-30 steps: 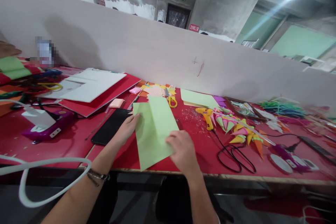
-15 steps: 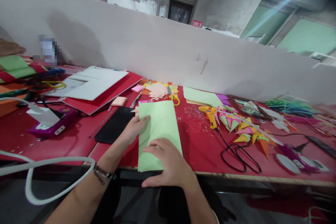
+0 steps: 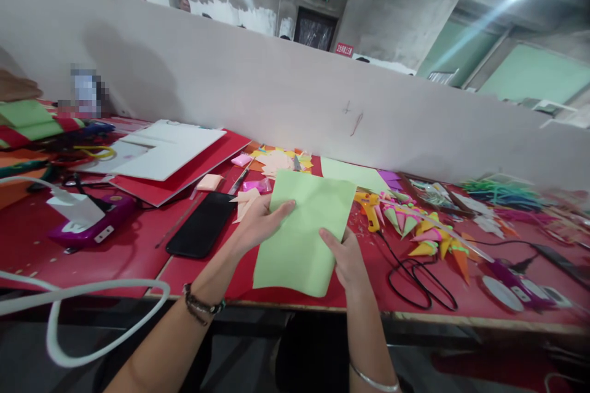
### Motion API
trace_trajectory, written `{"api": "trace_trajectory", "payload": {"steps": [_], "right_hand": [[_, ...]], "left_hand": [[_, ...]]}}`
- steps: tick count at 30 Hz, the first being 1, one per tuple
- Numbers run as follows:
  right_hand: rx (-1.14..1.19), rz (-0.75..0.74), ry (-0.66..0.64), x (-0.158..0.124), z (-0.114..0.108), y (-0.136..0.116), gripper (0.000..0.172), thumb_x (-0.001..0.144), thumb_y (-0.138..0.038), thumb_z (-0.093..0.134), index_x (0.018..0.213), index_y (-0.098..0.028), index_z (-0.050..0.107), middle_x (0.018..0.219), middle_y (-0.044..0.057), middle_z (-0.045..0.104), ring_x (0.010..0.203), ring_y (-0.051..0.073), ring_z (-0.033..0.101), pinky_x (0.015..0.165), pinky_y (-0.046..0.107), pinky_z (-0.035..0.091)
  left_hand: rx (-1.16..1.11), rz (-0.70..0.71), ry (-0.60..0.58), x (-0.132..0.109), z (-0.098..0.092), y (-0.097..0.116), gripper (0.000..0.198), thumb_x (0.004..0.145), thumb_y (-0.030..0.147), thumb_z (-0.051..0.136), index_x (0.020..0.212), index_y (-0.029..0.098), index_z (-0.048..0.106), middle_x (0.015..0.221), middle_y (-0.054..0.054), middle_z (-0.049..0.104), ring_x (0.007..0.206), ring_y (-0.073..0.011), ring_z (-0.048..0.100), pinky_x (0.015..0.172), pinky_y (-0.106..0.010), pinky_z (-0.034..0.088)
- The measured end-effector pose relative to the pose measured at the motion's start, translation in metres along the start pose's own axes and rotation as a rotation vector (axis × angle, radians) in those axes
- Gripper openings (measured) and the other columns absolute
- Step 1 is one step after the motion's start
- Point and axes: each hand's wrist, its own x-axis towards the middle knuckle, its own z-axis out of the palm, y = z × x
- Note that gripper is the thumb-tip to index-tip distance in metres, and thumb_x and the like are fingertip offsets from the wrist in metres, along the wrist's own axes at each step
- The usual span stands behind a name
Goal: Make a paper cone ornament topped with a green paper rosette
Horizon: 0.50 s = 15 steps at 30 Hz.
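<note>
A light green paper sheet (image 3: 304, 233) is lifted a little above the red table (image 3: 138, 252), held between both my hands. My left hand (image 3: 258, 221) grips its upper left edge, thumb laid over the top of the paper. My right hand (image 3: 345, 258) pinches the right edge, thumb on the paper and fingers behind. A black phone (image 3: 203, 224) lies just left of my left hand. The sheet hides the yellow scissors seen earlier.
A yellow glue gun (image 3: 369, 206) with a black cord (image 3: 415, 282) and coloured paper cones (image 3: 424, 227) lie to the right. Paper scraps (image 3: 276, 163), another green sheet (image 3: 350, 175), white boards (image 3: 157, 147) and a purple device (image 3: 92, 221) sit on the table. A grey partition (image 3: 276, 92) runs behind.
The green sheet, pressed flat on the table by my right palm half a second ago, is now raised and held at both edges. My right hand shifted from its middle to its right edge.
</note>
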Motion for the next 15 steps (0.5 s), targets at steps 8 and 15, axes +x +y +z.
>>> {"api": "trace_trajectory", "payload": {"steps": [8,15], "right_hand": [[-0.027,0.047,0.043,-0.004,-0.001,0.004,0.037,0.056,-0.027,0.074,0.09,-0.015,0.065,0.086,0.007,0.071,0.075,0.022,0.066,0.065,0.032,0.054],[-0.066,0.01,0.121,-0.008,0.006,-0.002,0.035,0.051,-0.027,0.077,0.081,-0.014,0.066,0.079,0.007,0.071,0.07,0.022,0.066,0.062,0.033,0.053]], "left_hand": [[-0.012,0.021,-0.046,-0.006,-0.004,-0.005,0.038,0.073,0.047,0.057,0.088,0.013,0.064,0.08,-0.006,0.068,0.065,-0.0172,0.062,0.055,-0.023,0.048],[0.038,0.026,-0.016,-0.009,-0.004,0.0,0.041,0.072,0.051,0.056,0.078,0.012,0.064,0.067,-0.004,0.065,0.055,-0.014,0.058,0.047,-0.02,0.044]]}}
